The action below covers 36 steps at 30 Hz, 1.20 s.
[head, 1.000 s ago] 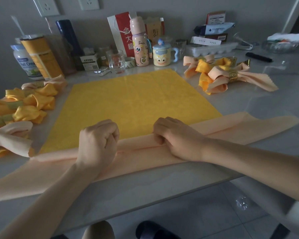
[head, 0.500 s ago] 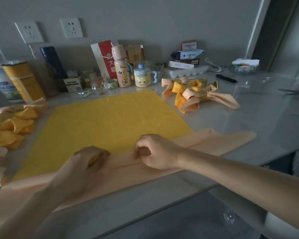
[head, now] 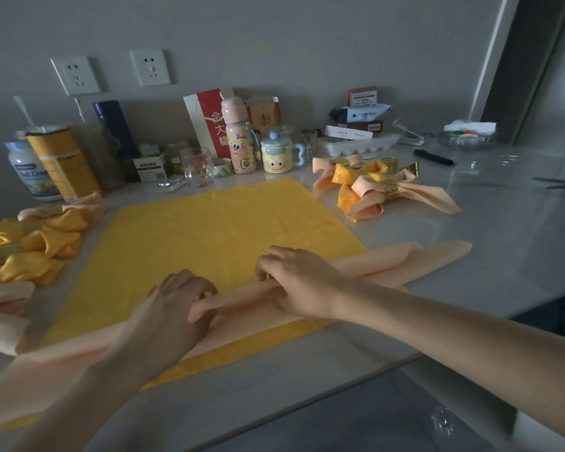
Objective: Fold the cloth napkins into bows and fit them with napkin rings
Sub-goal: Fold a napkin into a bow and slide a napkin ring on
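A peach napkin [head: 402, 265], folded into a long strip, lies across the near part of a flat yellow napkin [head: 222, 230]. My left hand [head: 173, 308] grips the strip left of its middle, fingers curled round a raised fold. My right hand [head: 300, 282] pinches the strip just right of the middle. Finished peach and yellow bows [head: 375, 187] with gold napkin rings [head: 390, 187] sit at the back right. Several more yellow and peach bows [head: 30, 246] lie at the left.
Along the wall stand a yellow canister [head: 62, 164], a white bottle [head: 30, 171], a glass [head: 198, 166], a pink bottle [head: 238, 138], a cartoon mug [head: 276, 154] and an egg tray [head: 356, 145]. A black pen [head: 433, 157] and a glass dish [head: 467, 138] lie far right. The table edge [head: 307, 406] runs near me.
Both hands have carried the peach strip forward onto the yellow napkin, whose near edge now shows in front of it. A fold has risen between the hands. The camera has tilted up.
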Available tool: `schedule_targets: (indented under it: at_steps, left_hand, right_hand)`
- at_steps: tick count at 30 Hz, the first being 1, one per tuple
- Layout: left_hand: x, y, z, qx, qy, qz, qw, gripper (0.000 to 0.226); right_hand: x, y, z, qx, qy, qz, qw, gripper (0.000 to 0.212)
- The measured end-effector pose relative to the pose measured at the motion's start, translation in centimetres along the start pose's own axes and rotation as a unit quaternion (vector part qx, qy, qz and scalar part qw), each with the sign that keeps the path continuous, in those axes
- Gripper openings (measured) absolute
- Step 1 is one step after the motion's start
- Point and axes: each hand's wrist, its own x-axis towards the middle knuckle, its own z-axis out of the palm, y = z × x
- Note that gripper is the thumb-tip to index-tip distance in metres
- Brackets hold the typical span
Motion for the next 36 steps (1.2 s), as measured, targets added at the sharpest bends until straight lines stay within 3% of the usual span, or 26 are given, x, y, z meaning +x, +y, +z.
schedule_targets:
  at_steps: [4,7,10,13,17,20,23,25,31,36]
  left_hand:
    - [-0.7,0.8,0.4,-0.001,-0.007,0.009,1.000,0.029]
    - [-0.8,1.1,0.2,-0.049,-0.013,-0.043,0.998,0.040]
    - [-0.1,1.5,0.1,-0.089,-0.014,-0.072,0.993,0.028]
    - [1.0,2.0,0.4,-0.090,-0.021,-0.099,0.991,0.015]
    - [0.8,2.4,1.7,0.020,-0.144,-0.109,0.983,0.050]
    - [0.4,2.6,2.2,0.070,-0.168,-0.113,0.977,0.081]
    - [1.0,2.3,2.1,0.044,-0.183,-0.126,0.974,0.051]
    - [1.2,2.2,2.2,0.020,-0.182,-0.125,0.975,0.047]
    - [0.2,2.3,0.8,-0.128,-0.055,-0.108,0.984,0.024]
    - [-0.2,4.0,-0.3,-0.072,-0.045,-0.084,0.993,0.015]
  right_hand:
    - [-0.6,0.2,0.7,-0.062,0.038,-0.060,0.996,0.030]
    - [-1.2,0.3,1.2,-0.104,0.075,-0.100,0.987,0.035]
    - [-1.4,0.3,1.6,-0.119,0.099,-0.123,0.980,0.035]
    - [-1.2,0.7,1.8,-0.106,0.084,-0.118,0.984,0.020]
    - [-1.2,0.3,0.9,-0.005,-0.035,-0.028,0.999,0.024]
    - [-1.1,-0.1,0.6,0.131,-0.057,0.027,0.989,0.015]
    - [-1.2,-0.2,1.9,0.078,-0.047,0.038,0.995,0.035]
    - [-1.3,-0.2,2.7,0.049,-0.038,0.033,0.998,0.042]
    - [-1.1,0.9,0.9,0.093,-0.022,0.034,0.995,0.024]
    - [-2.2,0.9,0.3,0.078,0.035,-0.003,0.996,0.012]
